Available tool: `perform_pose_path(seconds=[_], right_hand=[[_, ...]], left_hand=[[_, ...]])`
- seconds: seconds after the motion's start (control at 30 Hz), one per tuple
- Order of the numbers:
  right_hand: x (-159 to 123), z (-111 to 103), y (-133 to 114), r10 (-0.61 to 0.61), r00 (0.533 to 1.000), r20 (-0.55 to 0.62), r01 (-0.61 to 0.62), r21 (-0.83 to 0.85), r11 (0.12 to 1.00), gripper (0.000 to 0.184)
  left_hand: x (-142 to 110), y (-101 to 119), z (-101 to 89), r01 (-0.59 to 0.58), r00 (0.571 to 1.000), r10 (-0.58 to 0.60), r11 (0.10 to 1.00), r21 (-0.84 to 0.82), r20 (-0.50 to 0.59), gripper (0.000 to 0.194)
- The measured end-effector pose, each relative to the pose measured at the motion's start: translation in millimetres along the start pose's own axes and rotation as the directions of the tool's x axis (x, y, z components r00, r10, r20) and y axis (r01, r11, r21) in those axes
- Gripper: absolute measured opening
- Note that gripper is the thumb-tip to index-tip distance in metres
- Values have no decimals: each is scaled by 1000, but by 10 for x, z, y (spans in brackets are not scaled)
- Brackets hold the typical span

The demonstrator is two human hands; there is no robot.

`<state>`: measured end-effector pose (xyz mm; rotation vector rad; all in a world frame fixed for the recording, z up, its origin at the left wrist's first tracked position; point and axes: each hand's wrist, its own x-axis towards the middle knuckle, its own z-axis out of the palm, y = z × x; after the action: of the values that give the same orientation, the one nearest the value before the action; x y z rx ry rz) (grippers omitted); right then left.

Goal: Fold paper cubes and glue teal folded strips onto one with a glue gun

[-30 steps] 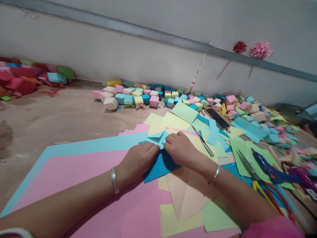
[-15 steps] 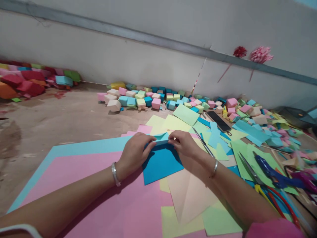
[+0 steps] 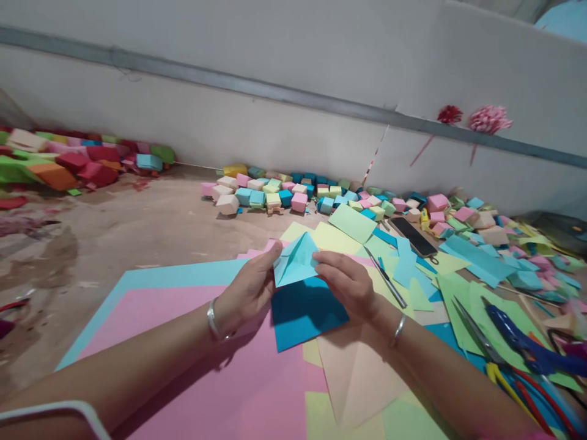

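Both hands hold a folded light blue paper piece, raised a little above the sheets. My left hand pinches its left edge; my right hand pinches its right corner. Under them lies a dark blue square sheet on a large pink sheet and a large light blue sheet. A peach sheet lies beneath my right forearm. Each wrist wears a silver bangle.
Loose green, yellow and blue sheets spread to the right with a craft knife, a phone and several scissors. Rows of small folded paper boxes line the wall. A pile of larger boxes sits far left.
The hands pressed a fold flat on the dark blue sheet, then lifted the light blue folded piece up off it. The view shifted slightly left and down.
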<state>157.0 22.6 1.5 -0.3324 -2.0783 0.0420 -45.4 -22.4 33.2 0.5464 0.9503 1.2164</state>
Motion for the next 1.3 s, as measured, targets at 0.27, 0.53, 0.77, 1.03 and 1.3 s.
perform_pose_path(seconds=[0.27,0.53,0.77,1.03,1.3], right_hand=[[68,37,-32,148,987,58,-155,147,977,11],[100,105,-94,624,779,61,-608,313,729,13],[75,135,-94,729,678,90,-705,358,612,17],[121,112,-94,750,639,169,-735,421,531,13],[165,87,-116,831,508,228,-791,505,345,22]], left_hand=[[26,-77,-48,-182,970,202,972,149,-135,53],[-89,-75,30,-369,892,451,782,502,-47,20],[-97,-121,16,-288,954,297,854,434,51,28],[-118,-100,88,-244,966,259,886,394,15,62],[-94,-123,15,-364,924,377,809,461,68,34]])
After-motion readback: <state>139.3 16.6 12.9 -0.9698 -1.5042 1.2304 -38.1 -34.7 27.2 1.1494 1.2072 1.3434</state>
